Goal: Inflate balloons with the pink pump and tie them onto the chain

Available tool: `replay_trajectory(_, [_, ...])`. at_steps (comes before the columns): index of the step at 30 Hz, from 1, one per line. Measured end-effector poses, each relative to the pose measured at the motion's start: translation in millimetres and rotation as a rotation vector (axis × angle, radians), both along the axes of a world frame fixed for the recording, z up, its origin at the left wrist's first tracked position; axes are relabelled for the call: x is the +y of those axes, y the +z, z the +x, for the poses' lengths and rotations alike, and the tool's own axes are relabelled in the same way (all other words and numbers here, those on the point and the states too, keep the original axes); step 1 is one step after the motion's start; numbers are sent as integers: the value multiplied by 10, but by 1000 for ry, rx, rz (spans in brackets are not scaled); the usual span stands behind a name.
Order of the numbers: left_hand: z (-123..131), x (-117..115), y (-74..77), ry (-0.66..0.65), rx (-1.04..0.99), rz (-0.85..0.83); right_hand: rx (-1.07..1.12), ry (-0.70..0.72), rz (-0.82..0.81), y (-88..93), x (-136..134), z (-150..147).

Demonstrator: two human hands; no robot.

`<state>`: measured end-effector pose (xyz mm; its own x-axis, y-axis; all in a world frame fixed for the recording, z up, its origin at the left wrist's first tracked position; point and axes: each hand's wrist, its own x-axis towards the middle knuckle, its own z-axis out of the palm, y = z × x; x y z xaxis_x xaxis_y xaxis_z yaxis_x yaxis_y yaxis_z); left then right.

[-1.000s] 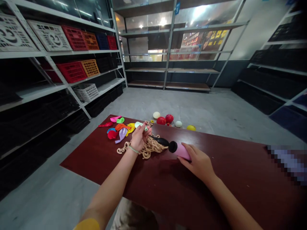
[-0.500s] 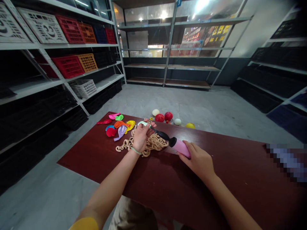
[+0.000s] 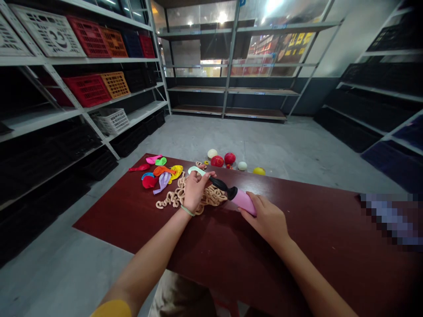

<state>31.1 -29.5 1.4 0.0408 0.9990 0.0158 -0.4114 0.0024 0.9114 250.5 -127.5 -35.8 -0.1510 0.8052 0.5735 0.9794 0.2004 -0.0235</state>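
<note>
A pink hand pump with a black nozzle end lies in my right hand, which is wrapped round its body. The pump points up and left toward my left hand. There, my fingers are closed on a pale green balloon at the nozzle's tip; the exact join is partly hidden by the fingers. Below and behind my left hand sits a pile of beige, rope-like coils. Several limp balloons lie left of it, among them an orange balloon, a yellow balloon and a lilac balloon.
The dark red table stretches to the right, where a blurred patch lies. Several round balloons, including a red balloon and a yellow round balloon, rest beyond its far edge. Shelves with crates stand left.
The view has turned slightly, so the table and both hands appear a little farther left. A bit more of the pale green balloon shows above my left fingers. Both hands keep their hold.
</note>
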Motion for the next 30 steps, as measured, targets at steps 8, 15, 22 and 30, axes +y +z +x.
replay_trajectory(8, [48,-42,-39,-47,-22,-15,24,-3,-8,-24,0,-29])
replay_trajectory(15, [95,-93,-86,-115,-72,-15,37,-9,10,6,-13,-75])
replay_trajectory(22, [224,-242,-87,-44,-300,51,84,102,-19,25,-17,-238])
replay_trajectory(30, [291,-387,11,215,-351,229,20,140,-80,-38,-19,-333])
